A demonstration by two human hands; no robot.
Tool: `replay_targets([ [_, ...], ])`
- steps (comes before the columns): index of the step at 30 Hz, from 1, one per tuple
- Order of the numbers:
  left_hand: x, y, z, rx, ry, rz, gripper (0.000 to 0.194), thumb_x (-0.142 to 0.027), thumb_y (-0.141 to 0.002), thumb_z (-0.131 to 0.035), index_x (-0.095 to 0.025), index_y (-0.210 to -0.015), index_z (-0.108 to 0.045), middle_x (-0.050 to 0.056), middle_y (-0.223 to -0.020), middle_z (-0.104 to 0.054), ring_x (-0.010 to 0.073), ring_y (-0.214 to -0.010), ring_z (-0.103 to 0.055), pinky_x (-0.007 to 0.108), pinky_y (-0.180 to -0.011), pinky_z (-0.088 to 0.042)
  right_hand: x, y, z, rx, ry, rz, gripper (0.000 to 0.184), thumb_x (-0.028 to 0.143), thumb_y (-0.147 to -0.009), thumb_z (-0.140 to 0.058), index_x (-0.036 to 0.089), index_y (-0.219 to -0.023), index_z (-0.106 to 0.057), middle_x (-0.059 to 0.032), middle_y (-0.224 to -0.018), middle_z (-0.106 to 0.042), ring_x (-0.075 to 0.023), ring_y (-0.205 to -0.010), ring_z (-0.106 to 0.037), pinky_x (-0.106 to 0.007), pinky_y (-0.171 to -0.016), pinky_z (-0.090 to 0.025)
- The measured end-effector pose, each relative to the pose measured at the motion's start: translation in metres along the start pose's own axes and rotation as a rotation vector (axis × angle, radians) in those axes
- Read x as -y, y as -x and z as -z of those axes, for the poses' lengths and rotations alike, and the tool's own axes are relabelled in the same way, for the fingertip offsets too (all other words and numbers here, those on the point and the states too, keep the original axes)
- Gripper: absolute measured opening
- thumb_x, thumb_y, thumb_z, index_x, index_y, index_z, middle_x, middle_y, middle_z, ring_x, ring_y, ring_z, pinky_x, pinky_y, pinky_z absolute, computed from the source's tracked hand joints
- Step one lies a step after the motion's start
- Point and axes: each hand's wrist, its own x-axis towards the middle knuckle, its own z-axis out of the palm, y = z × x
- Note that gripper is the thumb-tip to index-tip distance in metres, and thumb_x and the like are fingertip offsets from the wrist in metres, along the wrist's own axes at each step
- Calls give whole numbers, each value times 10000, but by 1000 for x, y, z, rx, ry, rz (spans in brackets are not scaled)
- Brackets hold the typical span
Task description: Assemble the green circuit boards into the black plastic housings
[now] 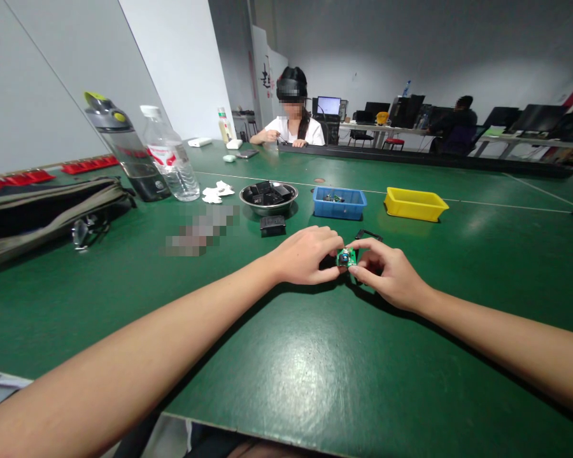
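Between the fingertips of both hands is a small green circuit board [346, 257] with a dark component on its face. My left hand [310, 254] pinches its left edge, and my right hand [389, 267] grips the right side with thumb and fingers. Just behind the right fingers lies a thin black frame [370, 235], partly hidden by them. A black plastic case [272, 226] rests on the table left of the hands. Behind it stands a metal bowl [268, 208] holding several black cases. A blue bin [340, 207] contains small circuit boards, and a yellow bin [415, 205] stands to its right.
On the green table [291, 356], crumpled tissue [218, 192], a water bottle [172, 156], a grey drinking bottle [127, 149], glasses [90, 230] and an open bag [52, 213] lie or stand at left. Across the table sits a person [291, 121] wearing a headset.
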Motion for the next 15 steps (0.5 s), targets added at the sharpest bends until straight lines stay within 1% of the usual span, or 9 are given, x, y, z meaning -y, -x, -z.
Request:
replay_targets([
  [8, -1, 0, 1, 1, -19, 13, 198, -359, -913, -542, -167, -900, -589, 49, -809, -606, 192, -761, -552, 310, -728, -437, 0, 0, 0, -23, -5, 16, 285, 309, -862, -671, 182, -1108, -605, 45, -630, -598, -109, -519, -516, -237, -512, -393],
  [15, 0, 0, 1, -17, -45, -2, 242, -368, -938, -520, -149, -947, -623, 59, -833, -619, 195, -784, -564, 314, -746, -447, -2, -1, -1, -34, -10, 1, 292, 316, -861, -674, 183, -1113, -610, 48, -624, -588, -107, -510, -509, -237, -502, -391],
])
